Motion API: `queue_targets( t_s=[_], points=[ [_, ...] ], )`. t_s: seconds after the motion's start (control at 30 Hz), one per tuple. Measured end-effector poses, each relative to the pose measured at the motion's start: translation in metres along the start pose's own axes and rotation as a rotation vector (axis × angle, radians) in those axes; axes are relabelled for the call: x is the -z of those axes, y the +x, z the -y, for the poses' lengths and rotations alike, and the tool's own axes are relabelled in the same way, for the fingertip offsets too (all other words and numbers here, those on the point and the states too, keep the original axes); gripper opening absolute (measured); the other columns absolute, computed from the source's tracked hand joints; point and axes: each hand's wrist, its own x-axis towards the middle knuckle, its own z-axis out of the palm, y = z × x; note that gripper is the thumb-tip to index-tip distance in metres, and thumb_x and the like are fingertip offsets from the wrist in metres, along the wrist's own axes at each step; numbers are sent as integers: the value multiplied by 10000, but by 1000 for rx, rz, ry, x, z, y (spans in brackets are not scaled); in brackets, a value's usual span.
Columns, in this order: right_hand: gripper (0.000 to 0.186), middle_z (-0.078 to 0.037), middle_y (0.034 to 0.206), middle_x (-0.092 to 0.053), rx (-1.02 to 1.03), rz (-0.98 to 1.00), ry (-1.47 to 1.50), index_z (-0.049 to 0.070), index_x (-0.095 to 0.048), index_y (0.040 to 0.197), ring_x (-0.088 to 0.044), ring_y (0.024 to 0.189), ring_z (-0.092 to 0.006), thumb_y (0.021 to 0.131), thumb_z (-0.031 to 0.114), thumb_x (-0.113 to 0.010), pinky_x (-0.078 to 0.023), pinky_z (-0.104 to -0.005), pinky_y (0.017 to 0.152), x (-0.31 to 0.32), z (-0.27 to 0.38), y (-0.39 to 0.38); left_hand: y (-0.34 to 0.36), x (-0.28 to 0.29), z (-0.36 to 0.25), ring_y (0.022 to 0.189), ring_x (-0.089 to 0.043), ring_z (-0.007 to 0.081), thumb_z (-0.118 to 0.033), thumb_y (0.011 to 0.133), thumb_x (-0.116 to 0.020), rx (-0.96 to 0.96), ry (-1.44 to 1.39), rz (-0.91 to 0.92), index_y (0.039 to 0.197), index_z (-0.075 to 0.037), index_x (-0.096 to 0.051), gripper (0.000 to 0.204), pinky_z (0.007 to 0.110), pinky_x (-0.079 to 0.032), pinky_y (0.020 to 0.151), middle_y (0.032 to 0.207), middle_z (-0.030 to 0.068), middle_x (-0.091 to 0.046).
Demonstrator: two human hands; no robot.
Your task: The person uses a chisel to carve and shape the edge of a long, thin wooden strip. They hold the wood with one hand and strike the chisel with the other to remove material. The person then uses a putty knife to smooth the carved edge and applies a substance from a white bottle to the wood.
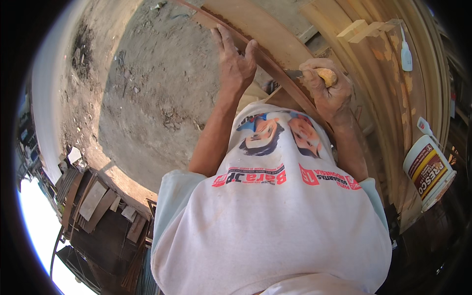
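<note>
My left hand (234, 61) grips the near edge of a long reddish-brown wooden board (273, 69) that runs diagonally from the top toward the lower right, its fingers and thumb along the edge. My right hand (328, 91) is closed on the light wooden handle of a tool (325, 75). The tool's dark metal part (294, 73) reaches left against the board, below and right of my left hand; its tip is hard to make out.
Long planks (373, 103) lie side by side on the right, with small wood blocks (352, 31), a white plastic spatula (406, 55) and a tub (427, 172) with another spatula on them. Rough concrete ground (147, 98) is at left. Scrap boards (96, 206) are piled at lower left.
</note>
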Motion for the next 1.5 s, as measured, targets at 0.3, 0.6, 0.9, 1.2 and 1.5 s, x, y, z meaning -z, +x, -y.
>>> queue_targets(
  t_s=[0.3, 0.6, 0.9, 1.2, 1.5],
  points=[
    [170, -131, 925, -729, -55, 81, -27, 23, -707, 1039, -719, 790, -296, 1003, 170, -785, -566, -390, 707, -18, -4, 12, -11, 10, 0, 1478, -463, 514, -307, 942, -816, -362, 221, -85, 1628, 17, -379, 875, 575, -348, 1251, 1644, 316, -386],
    [213, -146, 1046, -753, 68, 177, -159, 17, -737, 1071, -738, 936, -314, 1006, 214, -783, -584, -393, 808, -20, 18, 17, -30, -26, -4, 1266, -671, 294, -20, 799, -758, -690, -108, 327, 1359, -67, -632, 576, 612, -292, 1280, 1296, 119, -728],
    [516, -239, 1285, -686, 199, 245, -388, -22, -670, 1246, -695, 1127, -434, 1049, 454, -659, -563, -503, 943, -43, 56, 58, -39, -23, -2, 1405, -530, 362, -101, 926, -740, -299, -529, 563, 1453, -57, -563, 558, 553, -316, 1261, 1497, 191, -549],
    [695, -306, 1366, -662, 181, 351, -533, -86, -588, 1398, -643, 1286, -472, 1090, 537, -550, -517, -529, 1106, -52, 53, 73, -33, -19, -5, 1422, -505, 329, -301, 1037, -636, -421, -408, 528, 1555, -50, -438, 608, 451, -380, 1226, 1528, 197, -527],
    [562, -294, 1306, -673, 195, 236, -334, -34, -616, 1353, -683, 1152, -473, 1076, 455, -613, -550, -522, 972, -40, 34, 68, -29, -19, -9, 1335, -580, 354, -141, 939, -734, -564, -353, 377, 1458, -58, -575, 550, 514, -362, 1211, 1386, 173, -649]
  ],
)
